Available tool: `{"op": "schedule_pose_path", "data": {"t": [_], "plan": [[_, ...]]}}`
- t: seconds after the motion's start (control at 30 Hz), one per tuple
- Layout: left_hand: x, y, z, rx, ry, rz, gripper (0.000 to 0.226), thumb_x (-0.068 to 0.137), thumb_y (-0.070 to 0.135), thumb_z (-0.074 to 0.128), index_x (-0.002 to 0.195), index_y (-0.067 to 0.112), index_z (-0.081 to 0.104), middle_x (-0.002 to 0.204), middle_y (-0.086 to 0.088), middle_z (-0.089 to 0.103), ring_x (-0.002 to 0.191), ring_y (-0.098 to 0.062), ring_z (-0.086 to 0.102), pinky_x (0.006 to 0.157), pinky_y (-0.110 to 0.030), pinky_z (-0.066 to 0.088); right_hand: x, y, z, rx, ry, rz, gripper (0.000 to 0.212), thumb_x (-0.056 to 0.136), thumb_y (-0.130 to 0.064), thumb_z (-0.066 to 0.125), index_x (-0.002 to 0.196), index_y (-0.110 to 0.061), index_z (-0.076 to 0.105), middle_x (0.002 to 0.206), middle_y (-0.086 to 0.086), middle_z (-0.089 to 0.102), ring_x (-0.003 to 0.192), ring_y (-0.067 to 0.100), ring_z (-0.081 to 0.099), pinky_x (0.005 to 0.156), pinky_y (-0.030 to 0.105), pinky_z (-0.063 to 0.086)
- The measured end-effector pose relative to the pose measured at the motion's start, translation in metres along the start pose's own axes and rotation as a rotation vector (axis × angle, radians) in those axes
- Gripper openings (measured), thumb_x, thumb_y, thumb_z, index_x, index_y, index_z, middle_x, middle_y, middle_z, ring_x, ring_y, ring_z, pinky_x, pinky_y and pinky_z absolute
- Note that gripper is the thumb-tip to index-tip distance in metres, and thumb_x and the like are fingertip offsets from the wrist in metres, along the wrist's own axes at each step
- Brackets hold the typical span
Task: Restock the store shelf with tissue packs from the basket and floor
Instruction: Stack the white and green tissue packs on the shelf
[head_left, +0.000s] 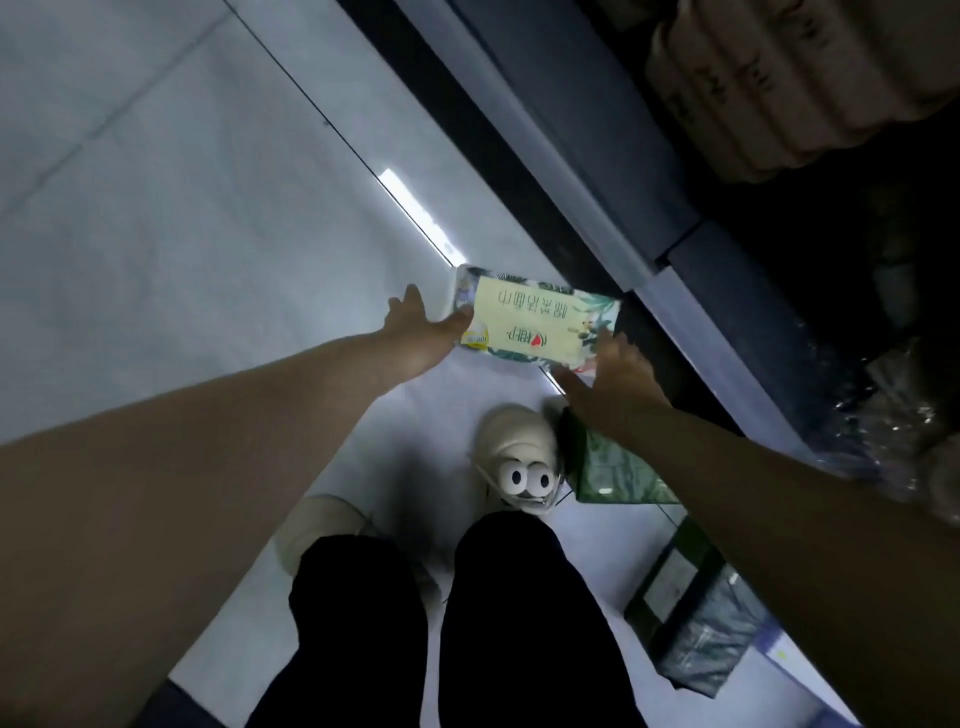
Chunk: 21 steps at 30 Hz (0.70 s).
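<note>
down at 6 o'clock it's just the person's black trouser legs (519, 623), and past them two cream rubbery shoes, the one with cartoon eyes (514, 447) a bit further out than the plain one (322, 525) at 7 o'clock

right beside the eyed shoe, towards 4 o'clock, a flat green leaf-print tissue pack (608, 473) lies on the glossy pale grey tiled floor (156, 208), partly under the right forearm. another dark plastic-wrapped pack with a pale label (696, 639) sits nearer at 5 o'clock

both arms reach to the middle of the frame, where the rectangular plastic-wrapped tissue pack with a pale yellow label and green leaf print (540, 322) is, just beside the shelf base. can't tell if it's on the floor or just off it. left hand (415, 338) grasps its 9 o'clock end, thumb on top and fingers round the end. right hand (618, 379) touches the 3 o'clock corner with spread fingers, can't tell if they're actually closed on it

beyond that the blue-grey metal shelf base (597, 171) runs from 12 to 4 o'clock, with beige wrapped paper roll packs (779, 78) in the dark at 1 o'clock
</note>
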<state>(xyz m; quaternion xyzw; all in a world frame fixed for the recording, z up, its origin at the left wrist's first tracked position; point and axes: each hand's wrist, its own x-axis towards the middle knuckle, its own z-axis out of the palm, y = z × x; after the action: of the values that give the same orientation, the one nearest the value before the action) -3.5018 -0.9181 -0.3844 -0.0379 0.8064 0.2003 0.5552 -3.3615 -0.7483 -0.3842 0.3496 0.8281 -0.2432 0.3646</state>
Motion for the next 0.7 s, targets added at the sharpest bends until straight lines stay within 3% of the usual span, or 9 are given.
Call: {"op": "schedule_pose_path", "data": {"t": [0.1,0.2,0.3,0.4,0.47,0.57,0.63,0.7], "plan": [[0.039,-0.009,0.023,-0.129,-0.051,-0.033,0.081,0.098,0.051,0.042,0.155,0.017,-0.005,0.162,-0.005,0.010,0.147,-0.026,0.019,0.113,-0.035,0.021,0.035,0.017,0.027,0.300,0.010,0.210,0.089,0.087,-0.048,0.063,0.150,-0.005,0.016,0.148,0.016,0.038,0.135,0.035,0.039,0.109,0.047,0.036],[0.065,-0.015,0.042,-0.288,-0.077,-0.061,0.061,0.100,0.043,0.042,0.151,0.018,0.021,0.149,-0.004,0.038,0.126,-0.022,0.042,0.096,-0.030,0.031,0.062,0.022,0.042,0.529,-0.002,0.332,0.083,0.088,-0.039,0.066,0.146,-0.003,0.019,0.136,0.011,0.050,0.126,0.029,0.051,0.101,0.035,0.041],[0.070,-0.019,0.050,-0.477,-0.097,-0.082,0.049,0.101,0.034,0.044,0.146,0.020,0.031,0.128,0.002,0.043,0.109,-0.016,0.038,0.088,-0.028,0.025,0.070,0.012,0.046,0.685,0.041,0.397,0.081,0.081,-0.037,0.074,0.142,-0.009,0.029,0.133,0.010,0.050,0.122,0.029,0.052,0.101,0.039,0.045],[0.051,-0.035,0.039,-0.583,-0.072,-0.124,0.054,0.095,0.045,0.051,0.140,0.020,0.036,0.129,-0.003,0.046,0.109,-0.019,0.042,0.087,-0.027,0.030,0.052,-0.002,0.038,0.675,0.093,0.414,0.085,0.072,-0.053,0.072,0.140,-0.021,0.034,0.134,0.012,0.045,0.119,0.034,0.051,0.100,0.050,0.046],[0.031,-0.047,0.023,-0.671,-0.019,-0.158,0.070,0.081,0.065,0.056,0.133,0.020,0.043,0.129,-0.003,0.054,0.113,-0.020,0.052,0.079,-0.026,0.038,0.033,-0.013,0.034,0.751,0.081,0.383,0.086,0.053,-0.066,0.066,0.128,-0.032,0.040,0.129,0.011,0.049,0.115,0.034,0.054,0.097,0.051,0.048],[-0.007,-0.058,-0.009,-0.782,-0.042,-0.238,0.102,0.048,0.079,0.064,0.133,0.026,0.043,0.126,0.002,0.057,0.115,-0.023,0.055,0.091,-0.044,0.042,0.009,-0.029,0.027,0.853,0.061,0.324,0.075,0.039,-0.075,0.061,0.105,-0.046,0.039,0.122,0.009,0.056,0.110,0.033,0.057,0.096,0.052,0.048],[-0.034,-0.062,-0.031,-0.851,-0.044,-0.256,0.106,0.044,0.074,0.072,0.134,0.026,0.044,0.123,0.002,0.064,0.106,-0.022,0.065,0.079,-0.041,0.048,-0.010,-0.048,0.013,0.891,0.053,0.279,0.069,0.041,-0.076,0.062,0.102,-0.048,0.042,0.121,0.009,0.056,0.110,0.033,0.058,0.097,0.051,0.048],[-0.063,-0.064,-0.050,-0.941,-0.010,-0.246,0.093,0.057,0.064,0.076,0.135,0.023,0.045,0.114,0.000,0.070,0.091,-0.020,0.072,0.060,-0.033,0.052,-0.042,-0.080,-0.017,0.904,0.066,0.228,0.066,0.047,-0.074,0.064,0.105,-0.048,0.047,0.123,0.009,0.055,0.110,0.031,0.057,0.098,0.049,0.048]]}}
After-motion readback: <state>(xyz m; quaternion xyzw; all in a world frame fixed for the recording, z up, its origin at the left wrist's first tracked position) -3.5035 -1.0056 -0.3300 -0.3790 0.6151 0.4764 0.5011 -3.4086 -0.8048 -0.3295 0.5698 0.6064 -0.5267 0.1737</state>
